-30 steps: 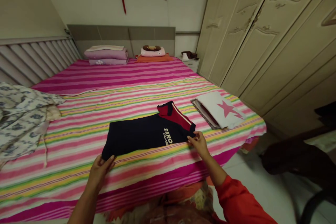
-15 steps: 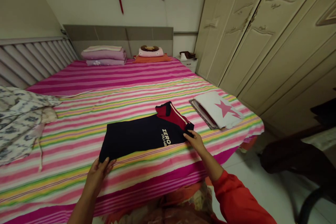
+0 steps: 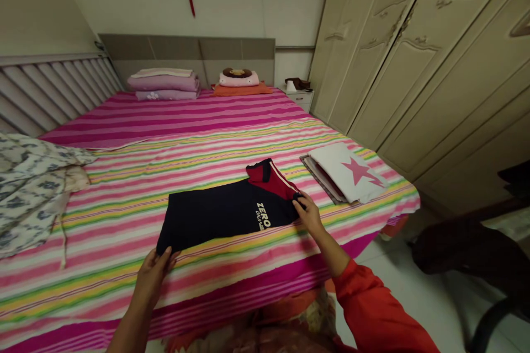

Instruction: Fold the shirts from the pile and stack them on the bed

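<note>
A navy T-shirt (image 3: 215, 212) with a red shoulder and white "ZERO" lettering lies folded lengthwise on the striped bedspread (image 3: 136, 176). Its hem end points left and its collar end right. My left hand (image 3: 155, 270) pinches the near corner at the hem. At the other end, my right hand (image 3: 308, 215) has its fingers closed on the dark edge near the collar. Both hands rest low, close to the bed surface.
Folded clothes (image 3: 345, 174), topped by a white one with a pink star, lie to the right. A patterned garment (image 3: 33, 193) is heaped at the left. Folded quilts (image 3: 165, 85) and a pillow (image 3: 238, 80) stand by the headboard. A wardrobe (image 3: 397, 66) lines the right side.
My right hand has shifted slightly up along the collar edge and covers more of it. My left hand stays at the hem corner. The camera view has tilted a little.
</note>
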`<state>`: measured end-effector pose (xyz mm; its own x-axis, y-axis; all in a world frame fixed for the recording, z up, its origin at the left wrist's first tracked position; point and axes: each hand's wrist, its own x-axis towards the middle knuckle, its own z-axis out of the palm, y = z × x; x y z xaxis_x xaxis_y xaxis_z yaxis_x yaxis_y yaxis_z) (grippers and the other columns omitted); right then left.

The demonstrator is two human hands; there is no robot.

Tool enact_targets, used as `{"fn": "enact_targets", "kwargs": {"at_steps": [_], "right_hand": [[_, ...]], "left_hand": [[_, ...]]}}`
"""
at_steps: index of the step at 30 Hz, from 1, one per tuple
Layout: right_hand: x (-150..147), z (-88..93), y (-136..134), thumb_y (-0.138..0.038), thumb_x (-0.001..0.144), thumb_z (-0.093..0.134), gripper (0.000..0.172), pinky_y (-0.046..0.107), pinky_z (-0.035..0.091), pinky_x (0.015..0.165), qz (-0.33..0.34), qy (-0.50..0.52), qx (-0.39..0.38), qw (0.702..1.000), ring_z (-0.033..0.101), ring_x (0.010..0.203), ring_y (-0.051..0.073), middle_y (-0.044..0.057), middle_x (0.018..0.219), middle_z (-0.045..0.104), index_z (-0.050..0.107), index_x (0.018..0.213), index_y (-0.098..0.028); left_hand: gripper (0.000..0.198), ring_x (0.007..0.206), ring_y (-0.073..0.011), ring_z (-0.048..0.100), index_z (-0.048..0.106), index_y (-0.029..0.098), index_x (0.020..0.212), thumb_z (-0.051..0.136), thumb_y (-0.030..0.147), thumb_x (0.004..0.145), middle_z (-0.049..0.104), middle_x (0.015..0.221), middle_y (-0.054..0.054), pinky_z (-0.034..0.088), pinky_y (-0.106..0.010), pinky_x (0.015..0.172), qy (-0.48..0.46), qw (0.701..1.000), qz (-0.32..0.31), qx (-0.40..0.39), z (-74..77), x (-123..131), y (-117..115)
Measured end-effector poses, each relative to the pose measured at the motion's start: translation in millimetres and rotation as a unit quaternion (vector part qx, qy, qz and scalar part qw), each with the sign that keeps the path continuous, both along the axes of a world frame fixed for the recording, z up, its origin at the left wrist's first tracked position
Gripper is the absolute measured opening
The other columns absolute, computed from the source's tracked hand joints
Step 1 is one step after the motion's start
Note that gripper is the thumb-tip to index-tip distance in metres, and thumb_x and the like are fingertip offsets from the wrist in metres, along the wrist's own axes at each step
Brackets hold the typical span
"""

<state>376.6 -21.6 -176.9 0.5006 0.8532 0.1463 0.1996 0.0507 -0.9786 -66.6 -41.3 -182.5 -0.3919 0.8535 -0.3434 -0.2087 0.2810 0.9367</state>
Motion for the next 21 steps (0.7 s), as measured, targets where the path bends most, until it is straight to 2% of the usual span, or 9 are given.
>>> {"fn": "enact_targets", "kwargs": {"at_steps": [4,6,9,13,16,19,21], "right_hand": [[7.1,-4.7,12.9,-0.062,0.057,0.073,0.044,0.034,0.05,0.074,-0.015,0.08,-0.05,0.995,0.062,0.081,0.022,0.004,0.078,0.067,0.062,0.069,-0.021],[12.7,-3.4,15.5,-0.065,0.056,0.073,0.048,0.03,0.048,0.059,-0.002,0.121,-0.085,0.989,0.06,0.064,0.018,0.001,0.062,0.062,0.059,0.064,-0.02],[20.5,3.5,16.7,-0.06,0.057,0.077,0.046,0.026,0.044,0.049,0.044,0.172,-0.141,0.974,0.057,0.053,0.017,0.0,0.051,0.059,0.06,0.061,-0.017],[26.8,14.9,18.0,-0.043,0.058,0.084,0.034,0.026,0.046,0.048,0.102,0.205,-0.202,0.952,0.059,0.052,0.017,0.002,0.05,0.062,0.064,0.065,-0.016],[26.9,21.5,18.7,-0.036,0.057,0.085,0.03,0.027,0.049,0.05,0.135,0.216,-0.224,0.941,0.061,0.053,0.018,0.004,0.055,0.067,0.066,0.068,-0.017],[22.6,25.8,17.4,-0.038,0.062,0.082,0.028,0.028,0.053,0.058,0.157,0.222,-0.221,0.936,0.067,0.064,0.02,0.005,0.069,0.074,0.068,0.076,-0.018],[18.7,27.3,14.3,-0.042,0.067,0.078,0.03,0.029,0.056,0.069,0.17,0.226,-0.2,0.938,0.071,0.079,0.022,0.004,0.083,0.077,0.07,0.087,-0.021]], "left_hand": [[0.038,0.067,-0.015,0.072,0.06,0.018,0.082,0.082,0.025,0.053,0.063,0.073,0.004,0.054,-0.014,0.055,-0.014,1.0,0.009,-0.002,1.7,0.8,-0.4],[0.041,0.068,-0.0163,0.073,0.059,0.019,0.082,0.084,0.027,0.051,0.062,0.072,0.005,0.054,-0.015,0.056,-0.011,1.0,0.006,0.013,0.4,0.0,-0.9],[0.046,0.074,-0.0196,0.074,0.058,0.019,0.082,0.087,0.032,0.048,0.06,0.068,0.006,0.054,-0.017,0.058,-0.003,1.0,-0.004,0.026,-3.0,-1.9,-2.0],[0.053,0.077,-0.0219,0.074,0.056,0.019,0.079,0.09,0.037,0.043,0.059,0.066,0.006,0.054,-0.018,0.059,-0.005,1.0,-0.003,0.021,-4.9,-3.2,-4.1],[0.06,0.075,-0.0219,0.074,0.058,0.018,0.085,0.09,0.044,0.041,0.06,0.069,0.005,0.054,-0.019,0.059,-0.006,1.0,-0.008,0.028,-2.1,-2.5,-6.8],[0.068,0.073,-0.0208,0.074,0.06,0.019,0.095,0.089,0.048,0.041,0.062,0.073,0.005,0.053,-0.02,0.059,0.003,0.999,-0.021,0.043,2.3,-1.8,-9.9],[0.067,0.073,-0.0214,0.073,0.061,0.018,0.094,0.089,0.05,0.041,0.064,0.075,0.003,0.052,-0.021,0.058,0.018,0.998,-0.042,0.039,4.6,-2.8,-11.5]]}}
